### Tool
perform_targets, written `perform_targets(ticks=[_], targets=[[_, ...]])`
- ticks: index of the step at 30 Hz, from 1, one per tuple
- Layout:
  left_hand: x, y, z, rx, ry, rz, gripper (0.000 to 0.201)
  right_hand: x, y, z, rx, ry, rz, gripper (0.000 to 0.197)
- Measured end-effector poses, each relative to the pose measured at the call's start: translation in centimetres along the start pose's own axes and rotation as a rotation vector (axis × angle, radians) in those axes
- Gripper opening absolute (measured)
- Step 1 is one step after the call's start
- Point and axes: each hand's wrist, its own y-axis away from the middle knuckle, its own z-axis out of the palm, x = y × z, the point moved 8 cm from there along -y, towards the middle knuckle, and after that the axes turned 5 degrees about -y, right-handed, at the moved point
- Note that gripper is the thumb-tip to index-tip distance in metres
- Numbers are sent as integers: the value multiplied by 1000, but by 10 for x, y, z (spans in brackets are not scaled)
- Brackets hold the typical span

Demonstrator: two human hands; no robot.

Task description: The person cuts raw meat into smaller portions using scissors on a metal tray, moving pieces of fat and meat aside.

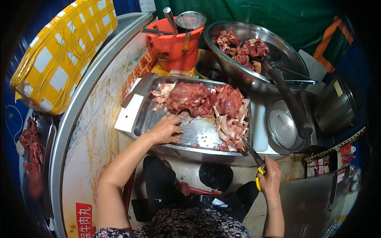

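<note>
A rectangular steel tray [190, 135] lies before me with chunks of raw red meat [188, 97] along its far side. Pale, fatty meat scraps [232, 131] are heaped at its right end. Over the tray's left part is my left hand [166, 129], its fingers bent and a little apart near small scraps, with nothing visible in them. At the tray's near right corner, my right hand [271, 176] grips yellow-handled scissors [254, 154]. Their dark blades point up and left, with the tips at the edge of the pale scraps.
Behind the tray stand an orange bucket [174, 49] holding a strainer [191, 20] and a large steel basin [293, 63] with more meat. A cleaver [139, 87] lies by the tray's left edge. To the right are a metal bowl [281, 125] and a dark pot [335, 105]; a yellow-taped box [65, 55] is at left.
</note>
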Motion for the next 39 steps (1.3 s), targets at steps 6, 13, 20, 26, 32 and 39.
perform_targets(ticks=[6,13,20,26,32,39], targets=[[-40,11,10,47,-34,-6,26,-3,5,-3,13,-2,-29,67],[-57,6,-28,372,-200,-85,21,-10,10,-3,-3,9,-39,67],[50,-45,23,-16,282,40,19,-18,8,-3,-10,25,-48,66],[54,-47,51,-250,133,104,13,-18,14,-9,-2,18,-41,65],[-15,8,8,-93,-310,-28,12,0,24,-15,22,25,-42,64],[20,-30,-36,295,-307,6,22,-5,22,-8,19,19,-58,62]])
